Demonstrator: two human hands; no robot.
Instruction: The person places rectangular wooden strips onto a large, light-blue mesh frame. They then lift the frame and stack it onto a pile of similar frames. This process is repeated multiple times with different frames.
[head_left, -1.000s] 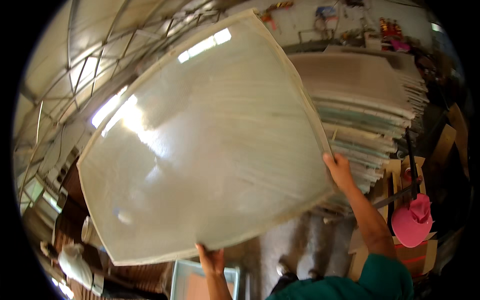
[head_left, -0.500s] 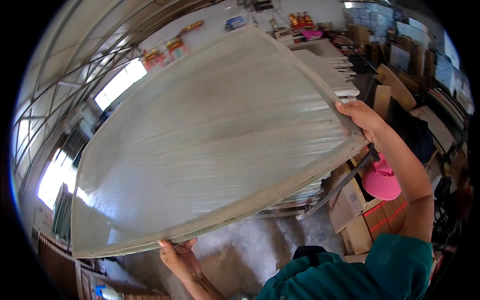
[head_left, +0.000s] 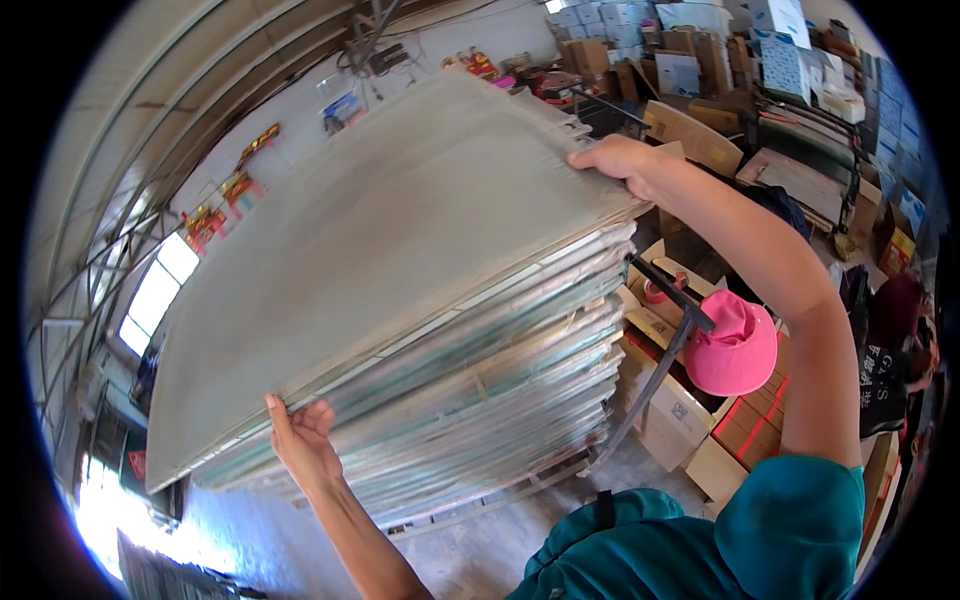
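Observation:
A large, flat, pale grey-green panel [head_left: 370, 240] with thin layered edges lies over a tall stack of similar sheets [head_left: 500, 400], its left end jutting past the stack. My right hand [head_left: 620, 163] is closed over the panel's right corner, thumb on the top face and the other fingers hidden behind the edge. At the near edge, toward the left, is my left hand [head_left: 305, 440]. Its thumb touches the top rim while its bent fingers sit against the edge below. How firmly those fingers grip is hard to see.
Right of the stack, a dark metal bar [head_left: 655, 380] slants beside open cardboard boxes [head_left: 660, 420]. A pink cap [head_left: 733, 343] rests on them, near a roll of red tape [head_left: 665, 288]. More cartons [head_left: 700, 75] crowd the back right. Grey concrete floor [head_left: 450, 560] shows below the stack.
The panel has come down from a raised tilt to lie flatter over the stack, whose layered side now shows. Both hands stay at its edges, and my view has turned to the right.

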